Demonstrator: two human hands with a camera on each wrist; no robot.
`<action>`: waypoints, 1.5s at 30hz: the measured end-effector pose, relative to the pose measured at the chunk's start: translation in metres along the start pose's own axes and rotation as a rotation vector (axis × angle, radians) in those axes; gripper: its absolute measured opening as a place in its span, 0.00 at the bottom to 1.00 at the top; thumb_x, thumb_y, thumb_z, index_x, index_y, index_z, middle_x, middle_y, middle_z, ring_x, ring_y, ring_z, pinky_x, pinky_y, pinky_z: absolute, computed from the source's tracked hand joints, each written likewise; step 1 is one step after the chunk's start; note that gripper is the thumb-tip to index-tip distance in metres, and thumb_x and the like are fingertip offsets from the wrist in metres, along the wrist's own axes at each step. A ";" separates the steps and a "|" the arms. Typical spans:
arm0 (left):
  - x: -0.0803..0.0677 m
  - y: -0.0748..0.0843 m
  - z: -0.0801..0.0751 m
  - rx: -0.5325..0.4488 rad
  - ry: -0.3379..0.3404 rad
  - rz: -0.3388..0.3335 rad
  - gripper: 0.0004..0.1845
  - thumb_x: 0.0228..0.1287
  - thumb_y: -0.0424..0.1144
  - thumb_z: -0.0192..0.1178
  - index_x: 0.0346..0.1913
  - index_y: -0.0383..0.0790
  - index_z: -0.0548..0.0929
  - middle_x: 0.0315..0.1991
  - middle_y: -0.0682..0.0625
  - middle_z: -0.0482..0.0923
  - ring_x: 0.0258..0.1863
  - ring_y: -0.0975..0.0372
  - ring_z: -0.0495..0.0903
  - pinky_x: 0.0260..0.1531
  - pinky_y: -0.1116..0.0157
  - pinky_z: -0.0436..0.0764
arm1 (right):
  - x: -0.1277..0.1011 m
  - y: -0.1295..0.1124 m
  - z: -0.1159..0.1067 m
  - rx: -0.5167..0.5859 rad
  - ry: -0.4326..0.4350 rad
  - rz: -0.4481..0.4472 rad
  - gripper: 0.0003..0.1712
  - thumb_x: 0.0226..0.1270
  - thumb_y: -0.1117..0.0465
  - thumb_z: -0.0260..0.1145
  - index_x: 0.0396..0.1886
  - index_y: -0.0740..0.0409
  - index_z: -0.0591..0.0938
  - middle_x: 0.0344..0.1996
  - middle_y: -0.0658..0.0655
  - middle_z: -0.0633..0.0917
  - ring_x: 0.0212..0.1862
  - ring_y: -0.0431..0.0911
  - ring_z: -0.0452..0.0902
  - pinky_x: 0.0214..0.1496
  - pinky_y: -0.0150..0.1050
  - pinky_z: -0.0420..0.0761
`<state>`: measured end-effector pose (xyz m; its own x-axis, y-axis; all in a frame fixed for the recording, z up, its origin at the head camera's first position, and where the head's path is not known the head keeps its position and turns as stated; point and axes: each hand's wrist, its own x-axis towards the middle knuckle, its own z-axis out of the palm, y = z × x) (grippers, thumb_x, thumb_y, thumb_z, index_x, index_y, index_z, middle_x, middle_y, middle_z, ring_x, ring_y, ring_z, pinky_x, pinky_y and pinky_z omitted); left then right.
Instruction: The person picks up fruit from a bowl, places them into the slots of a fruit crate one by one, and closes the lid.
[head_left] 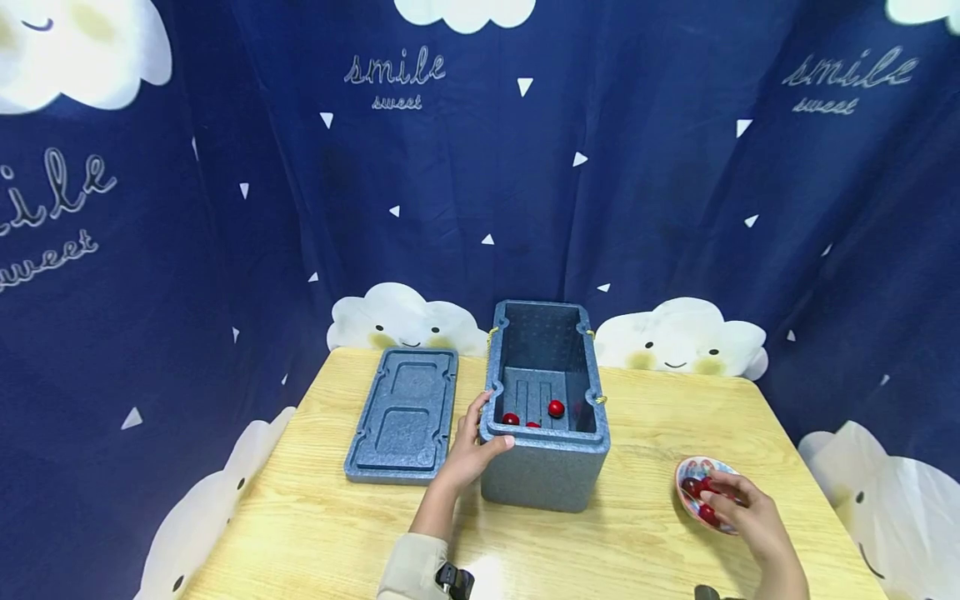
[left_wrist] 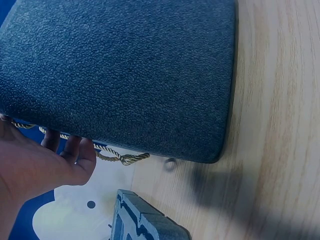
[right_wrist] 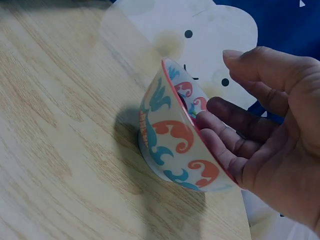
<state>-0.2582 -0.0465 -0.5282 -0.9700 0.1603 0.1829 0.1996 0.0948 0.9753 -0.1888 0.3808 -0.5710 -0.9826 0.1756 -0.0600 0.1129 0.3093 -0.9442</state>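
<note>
A tall blue-grey foam box (head_left: 545, 471) stands without its lid at mid table. My left hand (head_left: 467, 457) grips its near left corner, thumb over the front rim and fingers bent along the left side by a yellow cord (left_wrist: 120, 157). Three red cherries (head_left: 556, 408) lie on the box floor. At the right, a small patterned bowl (right_wrist: 165, 130) holds several cherries (head_left: 692, 487). My right hand (head_left: 753, 515) is over this bowl, fingers loosely bent inside the rim. In the right wrist view, its thumb stands apart from the fingers, with nothing between them.
The matching foam lid (head_left: 401, 412) lies flat on the wooden table (head_left: 300, 533), left of the box. A dark blue curtain (head_left: 450, 167) with clouds hangs right behind the table and along its sides.
</note>
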 end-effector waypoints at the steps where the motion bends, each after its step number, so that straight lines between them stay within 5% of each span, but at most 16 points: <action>1: 0.000 0.000 0.000 0.005 -0.001 0.012 0.44 0.49 0.44 0.68 0.69 0.56 0.58 0.55 0.39 0.58 0.55 0.52 0.60 0.53 0.54 0.62 | 0.000 -0.001 0.001 -0.009 -0.012 0.017 0.28 0.62 0.58 0.66 0.59 0.66 0.71 0.43 0.46 0.81 0.40 0.30 0.73 0.39 0.33 0.77; 5: -0.001 0.001 0.002 0.005 0.000 0.031 0.43 0.49 0.43 0.67 0.69 0.54 0.59 0.56 0.38 0.59 0.54 0.50 0.60 0.52 0.52 0.63 | 0.003 -0.001 0.002 -0.067 -0.043 0.037 0.35 0.62 0.57 0.66 0.62 0.72 0.65 0.48 0.62 0.78 0.39 0.28 0.72 0.41 0.33 0.77; 11: -0.006 0.018 0.004 -0.021 -0.022 -0.005 0.43 0.50 0.38 0.67 0.70 0.51 0.58 0.58 0.38 0.57 0.56 0.51 0.60 0.54 0.51 0.60 | 0.012 0.006 -0.006 -0.115 -0.051 0.042 0.37 0.61 0.52 0.66 0.62 0.70 0.66 0.49 0.64 0.77 0.39 0.29 0.72 0.40 0.33 0.78; 16: 0.000 0.010 0.004 -0.014 -0.019 0.006 0.43 0.50 0.41 0.67 0.69 0.55 0.58 0.58 0.38 0.57 0.56 0.51 0.62 0.55 0.50 0.60 | 0.011 -0.005 -0.004 -0.207 -0.048 0.079 0.37 0.63 0.54 0.64 0.63 0.72 0.63 0.54 0.73 0.71 0.39 0.32 0.72 0.41 0.35 0.78; 28: 0.000 0.007 0.001 -0.016 -0.011 0.007 0.43 0.50 0.42 0.67 0.69 0.56 0.58 0.59 0.38 0.57 0.56 0.50 0.63 0.55 0.51 0.60 | 0.024 -0.005 0.004 -0.449 -0.023 -0.050 0.28 0.55 0.62 0.69 0.50 0.76 0.73 0.41 0.70 0.79 0.41 0.50 0.75 0.38 0.34 0.74; 34: -0.002 0.007 0.000 0.010 -0.005 0.017 0.43 0.50 0.41 0.67 0.69 0.55 0.58 0.58 0.39 0.58 0.56 0.51 0.62 0.54 0.51 0.61 | 0.023 -0.004 0.008 -0.463 -0.012 -0.021 0.31 0.51 0.61 0.71 0.52 0.74 0.73 0.41 0.69 0.80 0.41 0.52 0.75 0.39 0.39 0.74; 45: -0.004 0.005 0.000 0.000 0.005 0.012 0.43 0.50 0.42 0.67 0.69 0.56 0.58 0.57 0.38 0.58 0.52 0.51 0.67 0.52 0.53 0.63 | 0.020 -0.006 0.012 -0.390 -0.021 -0.021 0.35 0.50 0.62 0.72 0.55 0.76 0.71 0.44 0.70 0.79 0.42 0.47 0.75 0.38 0.30 0.72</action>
<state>-0.2533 -0.0462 -0.5246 -0.9681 0.1569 0.1955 0.2115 0.0924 0.9730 -0.2112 0.3715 -0.5706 -0.9877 0.1472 -0.0526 0.1362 0.6451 -0.7518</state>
